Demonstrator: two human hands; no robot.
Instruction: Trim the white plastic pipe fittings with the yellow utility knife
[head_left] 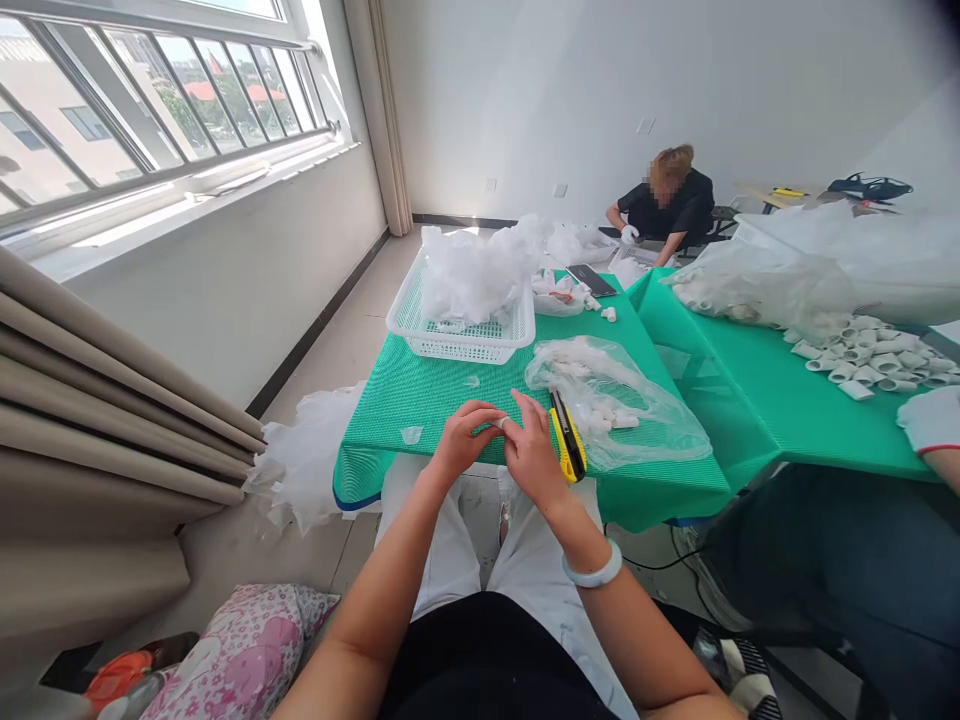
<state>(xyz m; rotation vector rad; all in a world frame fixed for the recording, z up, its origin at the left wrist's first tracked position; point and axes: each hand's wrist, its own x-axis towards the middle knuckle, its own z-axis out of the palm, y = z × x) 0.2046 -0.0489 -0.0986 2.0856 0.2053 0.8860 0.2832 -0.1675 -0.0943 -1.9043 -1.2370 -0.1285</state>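
Above the near edge of the green-covered table [375, 425], my left hand [466, 440] and my right hand [532, 450] meet with fingertips together. Between them is a small white piece [499, 423], mostly covered by the fingers; both hands pinch it. A yellow and black utility knife [568, 440] lies just right of my right hand. Beyond it, a clear plastic bag [645, 400] lies spread out with white pipe fittings [619, 418] in it. Left of my hands, a scrap of clear film [411, 435] rests on the cloth.
A white plastic basket [465, 350] heaped with clear bags stands at the table's far left. A dark phone or tablet [592, 280] lies behind. On the right table are piled white fittings [877, 355] and a co-worker's gloved hand [930, 420]. Another person [667, 205] crouches beyond.
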